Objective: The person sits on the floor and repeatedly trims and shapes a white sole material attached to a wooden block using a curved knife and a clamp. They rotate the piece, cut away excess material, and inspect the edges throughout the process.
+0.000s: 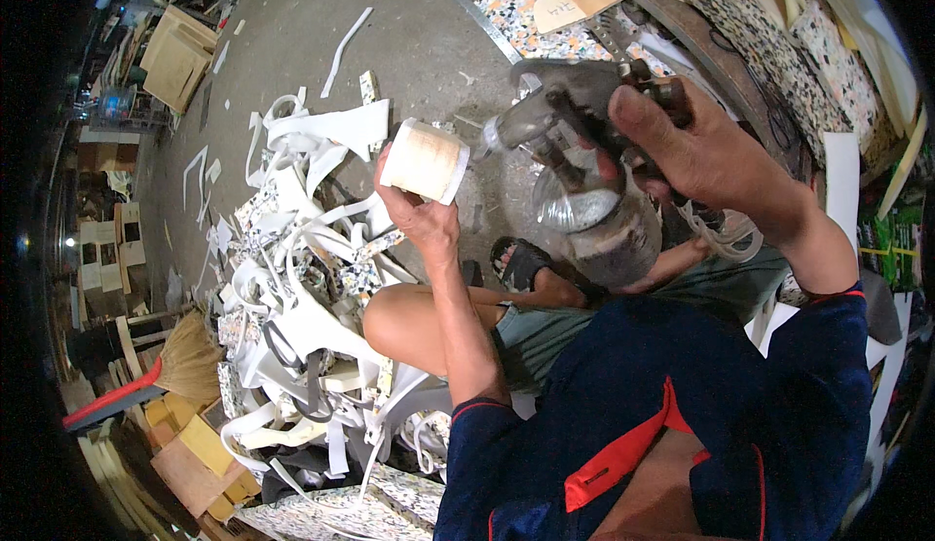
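My left hand (424, 220) grips a small white foam piece (426, 159) with a cream, slightly yellowed top face, held up in front of my knee. In my right hand (691, 147) is a grey spray gun (545, 117), my fingers wrapped round its handle. Its nozzle end points left at the foam piece, a short gap between them. Below the gun hangs a clear, cloudy plastic bottle (609, 244), partly covered by the gun. Whether my finger presses the trigger is hard to make out.
White and speckled foam offcuts (302, 249) lie heaped on the grey floor (409, 44) at left. A straw broom (195, 351) with a red handle lies left of them. Speckled foam sheets (526, 0) and a wooden board edge the far right. My sandalled foot (531, 268) is beside the bottle.
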### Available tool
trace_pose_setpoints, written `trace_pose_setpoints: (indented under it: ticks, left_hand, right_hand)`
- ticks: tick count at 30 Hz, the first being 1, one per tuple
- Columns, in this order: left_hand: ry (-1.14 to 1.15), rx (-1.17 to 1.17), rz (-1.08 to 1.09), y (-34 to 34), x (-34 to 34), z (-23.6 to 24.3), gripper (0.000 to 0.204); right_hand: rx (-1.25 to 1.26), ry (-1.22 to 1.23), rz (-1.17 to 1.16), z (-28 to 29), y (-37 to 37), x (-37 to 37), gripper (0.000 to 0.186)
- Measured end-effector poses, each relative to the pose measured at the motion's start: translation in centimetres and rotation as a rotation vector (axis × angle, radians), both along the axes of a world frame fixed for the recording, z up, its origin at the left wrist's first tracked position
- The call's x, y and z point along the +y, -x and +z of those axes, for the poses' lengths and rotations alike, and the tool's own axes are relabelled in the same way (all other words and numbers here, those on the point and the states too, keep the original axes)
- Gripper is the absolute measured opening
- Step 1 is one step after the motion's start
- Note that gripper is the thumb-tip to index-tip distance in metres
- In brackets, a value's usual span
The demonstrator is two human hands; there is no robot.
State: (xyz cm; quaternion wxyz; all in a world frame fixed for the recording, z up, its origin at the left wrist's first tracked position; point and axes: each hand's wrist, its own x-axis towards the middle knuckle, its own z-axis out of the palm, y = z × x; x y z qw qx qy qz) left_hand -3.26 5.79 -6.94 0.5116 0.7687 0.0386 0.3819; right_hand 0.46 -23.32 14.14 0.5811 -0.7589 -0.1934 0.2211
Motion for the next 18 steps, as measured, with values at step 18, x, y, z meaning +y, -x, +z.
trace_pose_setpoints:
  ticks: [18]
  left_hand:
    - [-0.037,0.065,0.162,0.9,-0.7,2.0,0.085]
  right_hand:
    - [0.062,0.078,-0.011,0.1,2.0,-1.5,0.056]
